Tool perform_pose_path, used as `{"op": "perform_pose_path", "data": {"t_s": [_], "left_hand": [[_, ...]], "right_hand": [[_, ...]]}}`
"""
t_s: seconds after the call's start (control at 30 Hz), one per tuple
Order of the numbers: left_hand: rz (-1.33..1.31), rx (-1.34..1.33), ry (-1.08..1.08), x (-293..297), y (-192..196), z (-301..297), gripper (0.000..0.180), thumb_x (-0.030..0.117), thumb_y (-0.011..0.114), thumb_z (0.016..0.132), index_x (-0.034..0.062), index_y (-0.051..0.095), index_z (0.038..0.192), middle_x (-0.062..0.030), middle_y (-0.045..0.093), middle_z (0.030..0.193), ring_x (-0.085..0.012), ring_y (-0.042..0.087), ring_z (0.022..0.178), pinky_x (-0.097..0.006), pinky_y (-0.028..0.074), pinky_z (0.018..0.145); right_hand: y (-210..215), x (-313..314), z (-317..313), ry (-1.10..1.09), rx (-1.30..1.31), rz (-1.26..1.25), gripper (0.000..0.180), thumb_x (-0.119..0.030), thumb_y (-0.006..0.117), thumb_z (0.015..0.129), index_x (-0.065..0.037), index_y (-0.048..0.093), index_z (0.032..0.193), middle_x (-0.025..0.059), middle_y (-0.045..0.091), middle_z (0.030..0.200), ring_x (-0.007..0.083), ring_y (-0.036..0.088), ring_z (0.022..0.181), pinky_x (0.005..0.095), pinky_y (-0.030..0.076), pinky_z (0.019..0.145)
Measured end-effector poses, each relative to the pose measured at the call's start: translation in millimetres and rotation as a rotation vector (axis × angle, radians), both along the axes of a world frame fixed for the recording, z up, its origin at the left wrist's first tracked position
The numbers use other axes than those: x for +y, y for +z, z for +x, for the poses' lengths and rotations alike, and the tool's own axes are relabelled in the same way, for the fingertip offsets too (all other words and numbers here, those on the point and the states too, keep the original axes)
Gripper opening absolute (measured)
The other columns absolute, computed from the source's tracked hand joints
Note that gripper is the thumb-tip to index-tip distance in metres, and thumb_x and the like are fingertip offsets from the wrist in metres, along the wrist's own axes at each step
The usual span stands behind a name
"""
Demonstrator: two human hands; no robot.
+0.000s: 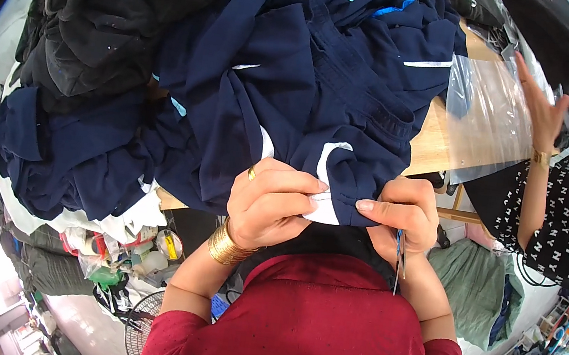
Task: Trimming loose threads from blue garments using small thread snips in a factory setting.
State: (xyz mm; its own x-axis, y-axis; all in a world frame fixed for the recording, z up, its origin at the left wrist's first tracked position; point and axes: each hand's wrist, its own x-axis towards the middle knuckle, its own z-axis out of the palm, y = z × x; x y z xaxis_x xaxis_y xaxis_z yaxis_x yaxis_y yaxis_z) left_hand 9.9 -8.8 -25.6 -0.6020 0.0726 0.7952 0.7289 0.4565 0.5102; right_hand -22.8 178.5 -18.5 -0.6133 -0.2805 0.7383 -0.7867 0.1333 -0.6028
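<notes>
A navy garment with an elastic waistband [307,8] and white curved panels [328,176] lies on the table in front of me. Its hem edge [347,204] is stretched between both hands, close to my chest. My left hand [273,201], with a ring and gold bangles, pinches the hem at the white panel. On the navy part, my right hand [405,215] presses the cloth between thumb and fingers. Small scissors [401,254] also sit in my right hand, pointing down toward me; their handle is mostly hidden by the fingers.
Dark grey garments [111,18] are heaped at the far left, with more navy cloth [64,156] below them. A clear plastic sheet [487,111] hangs over the wooden table [430,139] at right. Beside it, another person's raised hand [544,115] is near. A wire fan guard [143,324] stands low left.
</notes>
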Motion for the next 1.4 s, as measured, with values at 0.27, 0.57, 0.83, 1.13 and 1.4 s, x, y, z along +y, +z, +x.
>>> {"op": "perform_pose_path", "data": {"t_s": [0.27, 0.57, 0.83, 1.13, 1.4], "left_hand": [[0.076, -0.063, 0.108, -1, -3, 0, 0.034, -0.01, 0.065, 0.051, 0.0082, 0.057, 0.079, -0.0063, 0.062, 0.081, -0.0198, 0.057, 0.064, -0.027, 0.044, 0.056], [0.052, -0.016, 0.097, -13, -8, 4, 0.031, -0.012, 0.065, 0.054, 0.0075, 0.057, 0.077, -0.0066, 0.061, 0.086, -0.0194, 0.057, 0.068, -0.028, 0.043, 0.057], [0.014, -0.111, 0.113, -9, -7, 8, 0.034, -0.009, 0.063, 0.049, 0.0073, 0.059, 0.079, -0.0065, 0.061, 0.085, -0.021, 0.057, 0.068, -0.029, 0.043, 0.058], [0.533, -1.297, -1.1, 8, 14, 32, 0.021, 0.013, 0.061, 0.084, 0.0009, 0.059, 0.1, -0.0079, 0.06, 0.096, -0.013, 0.058, 0.081, -0.024, 0.046, 0.076], [1.417, -1.268, -0.327, 33, 0, 19, 0.024, 0.016, 0.051, 0.092, 0.0004, 0.054, 0.11, -0.0049, 0.059, 0.1, -0.0133, 0.057, 0.089, -0.03, 0.048, 0.078]], "right_hand": [[-6, 0, 0, -0.022, 0.032, -0.065, 0.034, 0.005, 0.067, 0.048, -0.006, 0.066, 0.08, 0.0052, 0.05, 0.07, 0.0156, 0.049, 0.053, 0.0252, 0.036, 0.044], [-14, 7, -2, -0.035, 0.061, -0.013, 0.035, 0.004, 0.068, 0.049, -0.005, 0.064, 0.083, 0.007, 0.052, 0.072, 0.0166, 0.048, 0.05, 0.0259, 0.036, 0.042], [-15, 5, 0, -0.034, 0.059, -0.025, 0.031, 0.003, 0.069, 0.05, -0.002, 0.061, 0.08, 0.0081, 0.053, 0.069, 0.0176, 0.05, 0.051, 0.0261, 0.038, 0.044], [-12, 5, -1, -0.135, 0.077, 0.032, 0.028, 0.0, 0.072, 0.055, -0.003, 0.062, 0.081, 0.0072, 0.055, 0.067, 0.0184, 0.053, 0.054, 0.0256, 0.041, 0.045], [-7, 5, -2, -0.023, 0.133, 0.139, 0.028, -0.01, 0.069, 0.055, -0.004, 0.066, 0.082, 0.0057, 0.052, 0.066, 0.0182, 0.05, 0.049, 0.0273, 0.039, 0.043]]}}
